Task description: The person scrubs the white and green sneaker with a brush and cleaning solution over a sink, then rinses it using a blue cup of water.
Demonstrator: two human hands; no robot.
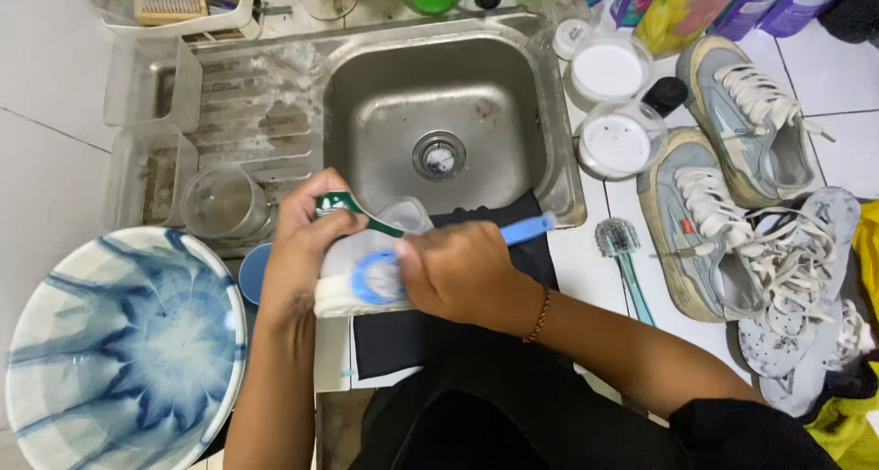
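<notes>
Near the sink's (549, 113) front edge | your left hand (298, 250) clamps the white shoe (362, 273) | right hand (458, 273) grips blue brush (526, 229) | wet shoe may slip, nudging the glass cup (222, 205) alongside.

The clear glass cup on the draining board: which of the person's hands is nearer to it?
Left. The left hand, gripping a white shoe, sits just right of the clear glass cup; the right hand, holding a blue-handled brush, is farther right.
</notes>
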